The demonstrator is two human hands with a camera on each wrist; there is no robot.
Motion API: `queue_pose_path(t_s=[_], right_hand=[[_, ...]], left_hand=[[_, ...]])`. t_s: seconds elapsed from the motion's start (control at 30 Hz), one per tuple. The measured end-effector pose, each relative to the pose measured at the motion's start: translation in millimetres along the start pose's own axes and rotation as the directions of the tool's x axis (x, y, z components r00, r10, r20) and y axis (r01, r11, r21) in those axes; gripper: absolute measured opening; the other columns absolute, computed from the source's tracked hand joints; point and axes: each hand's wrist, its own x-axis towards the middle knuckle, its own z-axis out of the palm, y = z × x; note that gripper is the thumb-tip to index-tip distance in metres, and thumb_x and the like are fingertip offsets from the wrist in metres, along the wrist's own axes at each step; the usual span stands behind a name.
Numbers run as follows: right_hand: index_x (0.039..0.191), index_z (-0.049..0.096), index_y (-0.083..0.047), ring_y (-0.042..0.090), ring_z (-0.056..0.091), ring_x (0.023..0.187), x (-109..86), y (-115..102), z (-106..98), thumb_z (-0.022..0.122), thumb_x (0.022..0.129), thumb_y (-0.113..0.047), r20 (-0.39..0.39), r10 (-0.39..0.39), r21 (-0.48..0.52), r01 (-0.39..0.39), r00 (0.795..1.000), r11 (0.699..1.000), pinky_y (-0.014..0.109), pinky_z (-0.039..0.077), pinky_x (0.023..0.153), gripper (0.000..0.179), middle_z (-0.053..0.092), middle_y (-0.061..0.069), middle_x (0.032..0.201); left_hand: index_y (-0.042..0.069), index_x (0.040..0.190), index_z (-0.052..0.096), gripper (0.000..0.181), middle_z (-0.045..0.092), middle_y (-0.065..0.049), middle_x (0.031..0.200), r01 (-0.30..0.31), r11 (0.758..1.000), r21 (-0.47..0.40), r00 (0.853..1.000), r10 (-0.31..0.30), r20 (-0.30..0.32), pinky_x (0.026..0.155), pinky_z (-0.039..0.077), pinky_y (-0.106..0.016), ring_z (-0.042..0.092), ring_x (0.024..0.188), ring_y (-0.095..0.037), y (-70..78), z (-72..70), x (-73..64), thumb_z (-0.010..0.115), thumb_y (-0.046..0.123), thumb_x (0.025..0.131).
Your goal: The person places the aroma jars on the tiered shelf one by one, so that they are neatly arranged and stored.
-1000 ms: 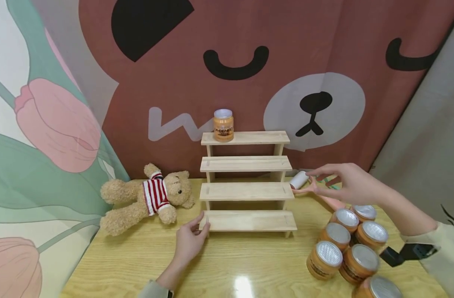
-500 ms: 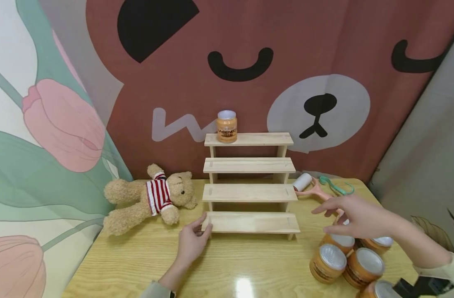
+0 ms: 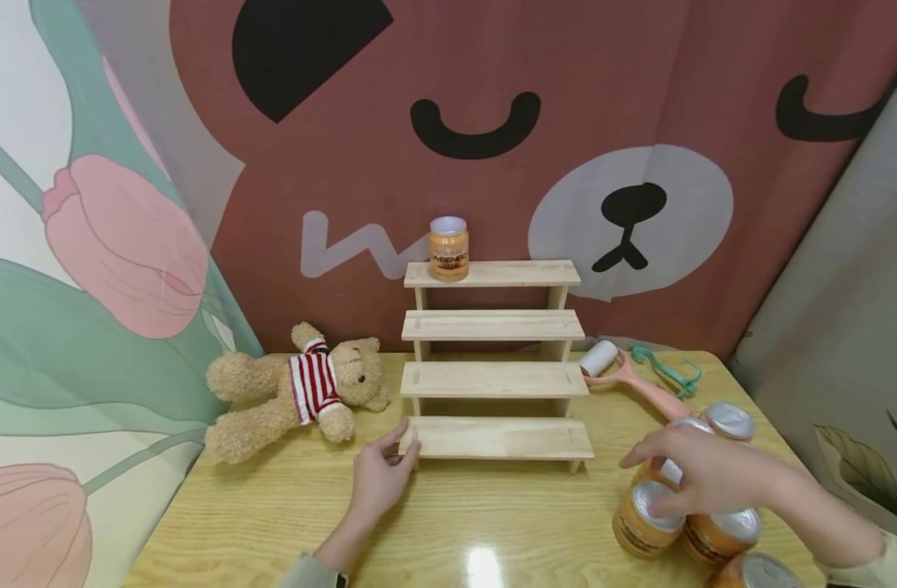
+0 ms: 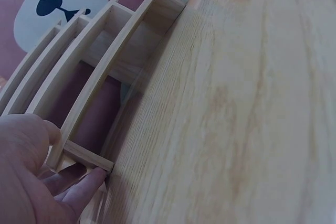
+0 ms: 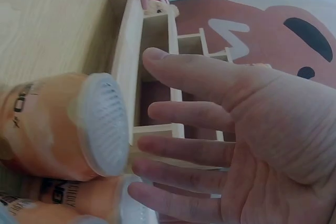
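Note:
A four-step wooden display rack (image 3: 496, 380) stands on the table, with an orange jar with a silvery lid (image 3: 448, 251) at the left of its top step. My left hand (image 3: 378, 474) grips the left end of the lowest step; in the left wrist view its thumb lies at the board and its fingers at the end support. Over a group of similar orange jars at the right is my right hand (image 3: 720, 472), hiding some of them. The right wrist view shows its spread fingers apart from the nearest jar (image 5: 58, 127), holding nothing.
A teddy bear (image 3: 312, 380) in a striped shirt lies left of the rack. Behind the jars lie a pink-handled lint roller (image 3: 643, 388) and a green curled item (image 3: 665, 371). A curtain with a bear print (image 3: 478, 196) hangs behind the table (image 3: 272, 523).
My right hand has come away from the lint roller and moved down and toward me, over the jars. The left hand keeps its grip on the rack.

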Motion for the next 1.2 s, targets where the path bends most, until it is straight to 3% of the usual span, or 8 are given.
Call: queue_pose_path(t_s=[0.2,0.3,0.4,0.6,0.7,0.83,1.07,1.2], right_hand=[[0.127,0.075,-0.014,-0.001,0.065,0.093,-1.4,-1,11,0.091,0.084,-0.037,0.044,0.014,-0.037,-0.012,0.999,0.999,0.021,0.056,0.071,0.051,0.076,-0.008,0.118],[0.121,0.076,-0.020,0.001,0.066,0.097,-0.5,-3,16,0.094,0.079,-0.038,0.037,0.033,-0.079,-0.030,0.999,0.996,0.022,0.057,0.072,0.049,0.076,-0.010,0.114],[0.113,0.076,-0.028,-0.002,0.062,0.089,2.2,-5,20,0.096,0.075,-0.036,0.023,0.042,-0.113,-0.039,0.999,0.993,0.021,0.053,0.067,0.044,0.072,-0.016,0.106],[0.108,0.073,-0.032,-0.005,0.059,0.087,8.6,-5,15,0.095,0.076,-0.029,0.040,-0.061,-0.124,0.066,0.997,0.990,0.019,0.051,0.067,0.039,0.065,-0.019,0.103],[0.110,0.071,-0.033,-0.006,0.059,0.091,11.1,-4,6,0.094,0.077,-0.023,0.047,-0.137,-0.094,0.141,0.989,0.986,0.019,0.053,0.069,0.041,0.065,-0.019,0.105],[0.112,0.070,-0.033,-0.005,0.058,0.094,16.6,-7,-16,0.092,0.076,-0.017,0.051,-0.172,-0.066,0.176,0.984,0.982,0.020,0.052,0.071,0.044,0.066,-0.019,0.107],[0.115,0.070,-0.030,0.000,0.053,0.091,31.8,-14,-65,0.090,0.080,-0.021,0.079,-0.042,-0.077,0.048,0.996,0.996,0.021,0.051,0.068,0.042,0.065,-0.014,0.113],[0.115,0.070,-0.029,0.001,0.055,0.089,40.2,-17,-88,0.090,0.079,-0.019,0.038,-0.051,-0.128,0.056,0.998,0.990,0.023,0.056,0.065,0.042,0.065,-0.014,0.112]], left_hand=[[0.003,0.134,0.072,0.042,0.074,-0.025,0.127,0.005,1.000,0.001,1.000,-0.005,-0.008,0.078,0.067,-0.026,0.081,0.095,-0.031,-1.0,0.7,0.1,0.082,0.016,0.095],[0.003,0.134,0.072,0.042,0.073,-0.025,0.128,0.006,1.000,0.000,1.000,-0.006,-0.007,0.079,0.067,-0.027,0.081,0.096,-0.031,-0.6,0.6,0.5,0.081,0.016,0.096],[0.003,0.134,0.072,0.042,0.073,-0.025,0.129,0.010,1.000,-0.004,1.000,-0.010,-0.003,0.079,0.067,-0.027,0.081,0.096,-0.031,0.5,0.1,0.9,0.081,0.016,0.096],[0.003,0.135,0.071,0.042,0.073,-0.025,0.128,0.017,1.000,-0.012,1.000,-0.017,0.001,0.078,0.067,-0.025,0.081,0.093,-0.029,1.9,-0.5,1.1,0.081,0.017,0.096],[0.003,0.135,0.071,0.042,0.073,-0.025,0.129,0.024,1.000,-0.012,1.000,-0.024,0.005,0.077,0.067,-0.024,0.081,0.092,-0.028,2.1,-0.6,0.7,0.081,0.017,0.096],[0.003,0.135,0.072,0.042,0.073,-0.027,0.127,0.024,1.000,-0.014,1.000,-0.024,0.000,0.077,0.067,-0.024,0.081,0.090,-0.028,2.6,-1.1,0.5,0.081,0.016,0.096],[0.004,0.134,0.072,0.041,0.073,-0.026,0.128,0.020,1.000,-0.005,1.000,-0.020,-0.013,0.077,0.067,-0.025,0.081,0.092,-0.029,1.6,-0.8,0.4,0.082,0.016,0.095],[0.004,0.134,0.072,0.042,0.073,-0.026,0.129,0.017,1.000,-0.008,1.000,-0.018,-0.011,0.077,0.067,-0.024,0.081,0.093,-0.029,0.5,-0.2,0.2,0.082,0.017,0.095]])
